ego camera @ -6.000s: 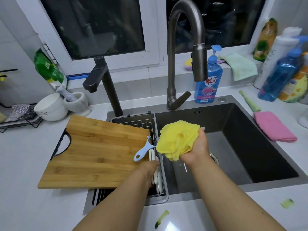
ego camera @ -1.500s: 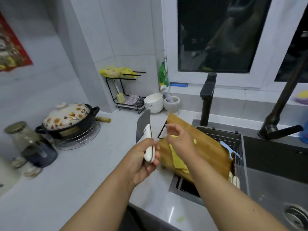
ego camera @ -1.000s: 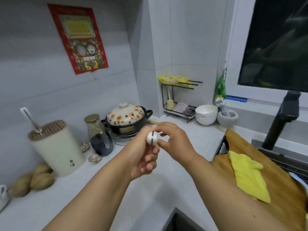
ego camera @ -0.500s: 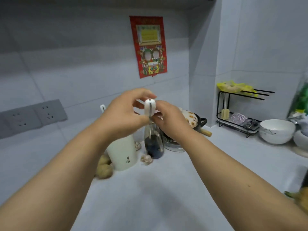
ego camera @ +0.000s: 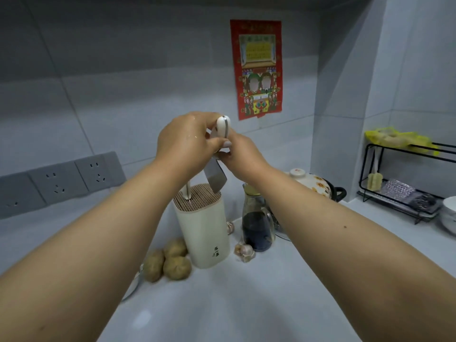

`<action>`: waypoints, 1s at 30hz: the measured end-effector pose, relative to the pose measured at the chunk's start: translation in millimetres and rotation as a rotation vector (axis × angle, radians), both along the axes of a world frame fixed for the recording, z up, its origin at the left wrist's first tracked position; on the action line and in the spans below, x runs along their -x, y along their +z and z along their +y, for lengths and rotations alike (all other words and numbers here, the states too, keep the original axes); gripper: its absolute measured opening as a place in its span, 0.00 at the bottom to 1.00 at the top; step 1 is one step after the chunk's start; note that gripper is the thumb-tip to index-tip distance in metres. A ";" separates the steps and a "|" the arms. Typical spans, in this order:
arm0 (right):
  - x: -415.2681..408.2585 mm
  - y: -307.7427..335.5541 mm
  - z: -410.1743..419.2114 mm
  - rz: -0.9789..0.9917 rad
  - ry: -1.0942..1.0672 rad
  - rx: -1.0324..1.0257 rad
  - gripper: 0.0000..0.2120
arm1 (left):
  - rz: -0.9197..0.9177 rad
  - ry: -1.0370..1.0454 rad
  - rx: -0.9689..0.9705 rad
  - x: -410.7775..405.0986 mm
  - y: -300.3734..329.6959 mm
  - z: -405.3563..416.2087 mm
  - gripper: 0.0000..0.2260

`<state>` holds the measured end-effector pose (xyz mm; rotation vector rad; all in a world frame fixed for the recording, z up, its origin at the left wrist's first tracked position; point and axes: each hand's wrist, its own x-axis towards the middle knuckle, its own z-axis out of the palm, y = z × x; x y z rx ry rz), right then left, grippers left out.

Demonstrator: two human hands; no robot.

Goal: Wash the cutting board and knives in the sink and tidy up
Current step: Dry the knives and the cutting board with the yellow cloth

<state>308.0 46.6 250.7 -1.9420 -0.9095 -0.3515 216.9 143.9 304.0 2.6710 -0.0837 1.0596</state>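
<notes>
Steel knife (ego camera: 214, 178) gripped by left hand (ego camera: 183, 141) and right hand (ego camera: 240, 155), tip-down above knife block (ego camera: 203, 229).

A pale countertop (ego camera: 246, 304) runs into a tiled corner. On it stand a cream knife block (ego camera: 204, 233), a glass bottle of dark liquid (ego camera: 256, 225) just beside it, three potatoes (ego camera: 170, 262) at the block's foot, garlic bulbs (ego camera: 244, 250), a flowered lidded pot (ego camera: 318, 186), a black wire rack (ego camera: 399, 193) and a white bowl (ego camera: 450, 215) at the right edge

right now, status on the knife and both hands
Left hand and right hand both grip the cleaver handle. Blade tip down, at the knife block slots. One utensil already in block.
</notes>
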 end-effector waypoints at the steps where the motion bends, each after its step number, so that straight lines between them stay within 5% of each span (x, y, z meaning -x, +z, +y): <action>1: -4.1 -0.8 3.8 0.005 -0.002 0.000 0.21 | -0.007 0.014 -0.010 -5.4 -2.1 3.7 0.06; 18: -37.5 -18.8 31.8 0.036 0.009 -0.029 0.20 | -0.023 0.024 -0.030 -44.0 -23.2 36.4 0.08; 30: -56.7 -54.7 37.1 0.169 -0.091 0.249 0.13 | 0.183 0.092 -0.063 -84.2 -59.9 46.7 0.16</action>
